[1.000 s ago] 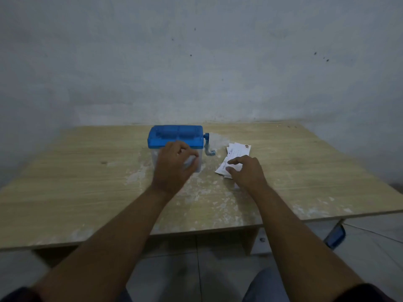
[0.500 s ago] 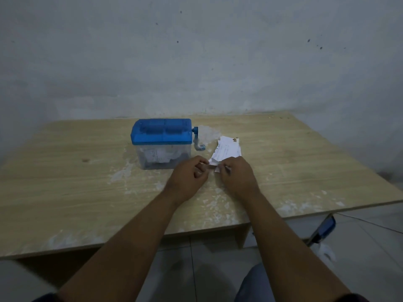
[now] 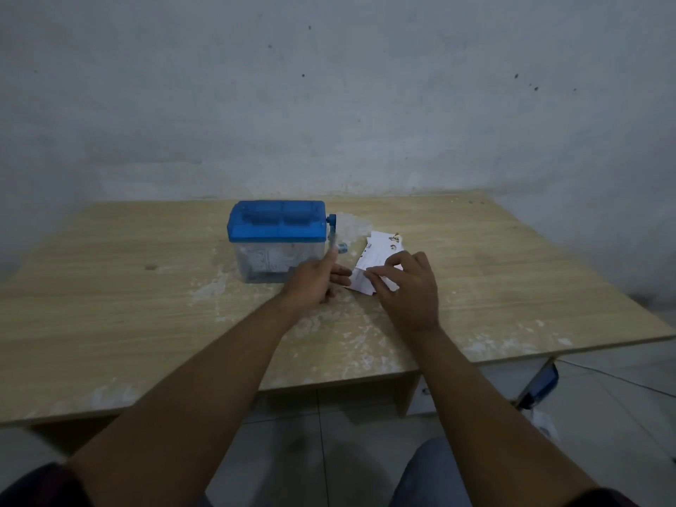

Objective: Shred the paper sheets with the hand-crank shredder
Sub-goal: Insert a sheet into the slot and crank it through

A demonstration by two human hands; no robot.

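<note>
- A head camera looks down along two bare forearms to a pale wooden bench [image 3: 109,305] smeared with white dust.
- A small shredder [image 3: 276,223] with a blue lid and a clear bin stands upright mid-bench. There are scraps inside the bin.
- Its crank [image 3: 332,234] hangs down on the shredder's right side, and no hand holds it.
- The paper sheets [image 3: 382,247] lie flat in a loose, fanned stack just right of the shredder.
- The right hand [image 3: 411,287] has a narrow grip, its fingertips pinching the near edge of the top sheet.
- The left hand [image 3: 312,283] sits between shredder and stack, its fingers curled and their tips at that sheet's left edge. I cannot tell whether its grip holds the paper.
- Risk: thin sheets cling together, so the pinch may lift several at once and jam the small cutters.
- Risk: a creased or skewed sheet could feed crookedly into the slot.
- Risk: the light shredder is not steadied, so cranking could slide or tip it.
</note>
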